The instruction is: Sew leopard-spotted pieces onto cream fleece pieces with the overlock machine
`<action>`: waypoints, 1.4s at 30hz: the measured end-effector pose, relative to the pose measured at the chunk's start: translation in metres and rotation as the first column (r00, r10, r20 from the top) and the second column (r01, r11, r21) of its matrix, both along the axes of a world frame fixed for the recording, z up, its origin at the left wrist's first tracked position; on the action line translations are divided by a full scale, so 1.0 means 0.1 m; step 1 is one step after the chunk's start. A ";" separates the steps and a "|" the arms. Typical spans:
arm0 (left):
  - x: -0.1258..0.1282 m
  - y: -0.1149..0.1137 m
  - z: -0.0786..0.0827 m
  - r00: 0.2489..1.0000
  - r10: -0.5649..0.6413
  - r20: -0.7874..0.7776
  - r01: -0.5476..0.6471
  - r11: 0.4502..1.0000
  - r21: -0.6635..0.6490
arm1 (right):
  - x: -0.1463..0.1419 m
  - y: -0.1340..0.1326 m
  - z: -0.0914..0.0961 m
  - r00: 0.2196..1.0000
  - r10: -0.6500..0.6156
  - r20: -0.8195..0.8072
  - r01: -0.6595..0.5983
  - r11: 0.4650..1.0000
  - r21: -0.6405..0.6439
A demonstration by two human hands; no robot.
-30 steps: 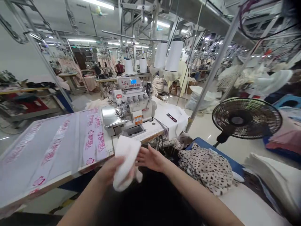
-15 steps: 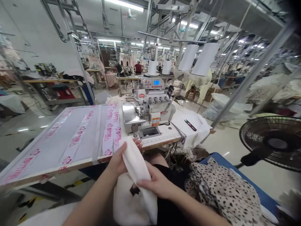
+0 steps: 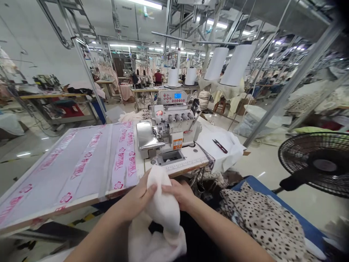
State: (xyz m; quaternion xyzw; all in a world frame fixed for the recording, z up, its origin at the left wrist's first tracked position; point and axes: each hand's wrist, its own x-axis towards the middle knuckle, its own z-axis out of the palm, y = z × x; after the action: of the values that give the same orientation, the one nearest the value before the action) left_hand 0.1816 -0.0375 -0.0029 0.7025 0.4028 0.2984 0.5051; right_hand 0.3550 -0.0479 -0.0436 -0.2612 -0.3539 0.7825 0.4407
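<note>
A piece of white fabric [image 3: 163,207] hangs in folds over my lap, its upper end held up between both hands. My left hand [image 3: 140,194] grips it from the left, thumb pressed on the front. From the other side my right hand [image 3: 181,193] pinches the same cloth, thumb close to the left one. The fingers behind the fabric are hidden. Just beyond the hands stands a white overlock sewing machine [image 3: 174,123] on its table, and the cloth's top lies near the table's front edge without clearly touching it.
Thread snips [image 3: 219,146] lie on white cloth right of the machine. A plastic-covered tabletop [image 3: 89,156] extends left. Large thread cones [image 3: 236,65] stand behind. At right are spotted fabric [image 3: 264,218] on a blue surface and a black fan [image 3: 316,165].
My right hand has moved up the fabric, close to my left hand. The cloth's stretched strip is now bunched and folded between them. The view has shifted slightly.
</note>
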 end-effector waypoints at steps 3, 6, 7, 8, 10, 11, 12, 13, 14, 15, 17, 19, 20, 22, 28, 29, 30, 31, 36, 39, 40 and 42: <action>-0.07 0.05 0.12 0.996 0.032 -0.085 -0.028 0.998 0.054 | 0.03 0.05 0.10 0.982 -0.184 -0.043 0.183 0.983 -0.032; -0.16 0.18 0.29 0.995 0.082 -0.055 -0.079 0.995 0.058 | 0.13 0.15 0.24 0.936 -0.343 -0.079 0.349 0.935 0.069; -0.18 0.25 0.35 0.991 0.128 -0.029 -0.125 0.989 0.075 | 0.15 0.21 0.29 0.926 -0.372 -0.068 0.378 0.917 0.124; -0.20 0.34 0.40 0.983 0.183 -0.007 -0.181 0.978 0.103 | 0.17 0.30 0.34 0.915 -0.401 -0.042 0.402 0.897 0.183; -0.19 0.57 0.50 0.956 0.293 0.001 -0.287 0.937 0.200 | 0.19 0.51 0.42 0.884 -0.464 0.063 0.427 0.854 0.296; -0.16 0.69 0.52 0.934 0.357 -0.016 -0.338 0.898 0.280 | 0.18 0.63 0.45 0.855 -0.502 0.131 0.437 0.833 0.340; -0.12 0.81 0.53 0.899 0.437 -0.032 -0.392 0.834 0.389 | 0.16 0.75 0.46 0.819 -0.541 0.192 0.449 0.812 0.374; -0.07 0.91 0.51 0.853 0.521 -0.032 -0.430 0.736 0.522 | 0.14 0.86 0.45 0.783 -0.576 0.237 0.463 0.793 0.397; -0.01 0.99 0.47 0.813 0.582 -0.018 -0.430 0.621 0.656 | 0.12 0.96 0.44 0.751 -0.603 0.267 0.477 0.777 0.411; 0.06 1.04 0.41 0.794 0.607 -0.007 -0.385 0.513 0.767 | 0.10 1.04 0.40 0.729 -0.623 0.283 0.489 0.764 0.422; 0.18 1.06 0.26 0.822 0.565 -0.066 -0.212 0.412 0.886 | 0.07 1.12 0.32 0.708 -0.644 0.290 0.499 0.747 0.439; 0.28 1.01 0.10 0.834 0.502 -0.230 -0.032 0.459 0.888 | 0.07 1.12 0.22 0.698 -0.649 0.302 0.493 0.742 0.455; 0.30 0.98 0.04 0.814 0.498 -0.298 0.017 0.494 0.870 | 0.08 1.10 0.18 0.695 -0.648 0.312 0.482 0.742 0.467; 0.32 0.93 -0.04 0.769 0.521 -0.370 0.049 0.530 0.847 | 0.11 1.03 0.12 0.663 -0.666 0.342 0.453 0.721 0.524; 0.25 1.03 0.02 0.759 0.525 -0.386 0.105 0.486 0.868 | 0.27 0.96 0.20 0.363 -0.897 0.252 0.019 0.278 0.961; 0.24 1.07 0.04 0.752 0.526 -0.396 0.110 0.492 0.864 | 0.30 1.00 0.24 0.351 -0.905 0.242 -0.080 0.229 0.970; 0.25 1.11 0.07 0.746 0.526 -0.408 0.115 0.502 0.857 | 0.31 1.04 0.28 0.341 -0.907 0.248 -0.152 0.207 0.966; 0.25 1.15 0.09 0.741 0.523 -0.420 0.118 0.515 0.849 | 0.33 1.09 0.30 0.331 -0.907 0.260 -0.194 0.205 0.960; 0.24 1.22 0.14 0.754 0.486 -0.442 0.129 0.550 0.825 | 0.24 1.12 0.19 0.374 -0.867 0.330 0.091 0.389 0.917; 0.21 1.21 0.12 0.771 0.451 -0.451 0.150 0.559 0.816 | 0.13 0.77 -0.08 0.575 -0.680 0.456 0.181 0.649 0.739; 0.19 1.20 0.12 0.774 0.436 -0.459 0.161 0.565 0.809 | 0.10 0.61 -0.19 0.634 -0.592 0.498 0.106 0.704 0.702; 0.18 1.20 0.12 0.778 0.413 -0.474 0.182 0.574 0.799 | 0.08 0.27 -0.44 0.675 -0.484 0.557 -0.027 0.738 0.674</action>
State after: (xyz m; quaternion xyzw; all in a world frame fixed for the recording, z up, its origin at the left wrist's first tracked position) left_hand 0.1991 0.0824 0.0088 0.8791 0.4100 0.2365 -0.0559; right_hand 0.3634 -0.0211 -0.0874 -0.4193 -0.6965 0.3888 0.4334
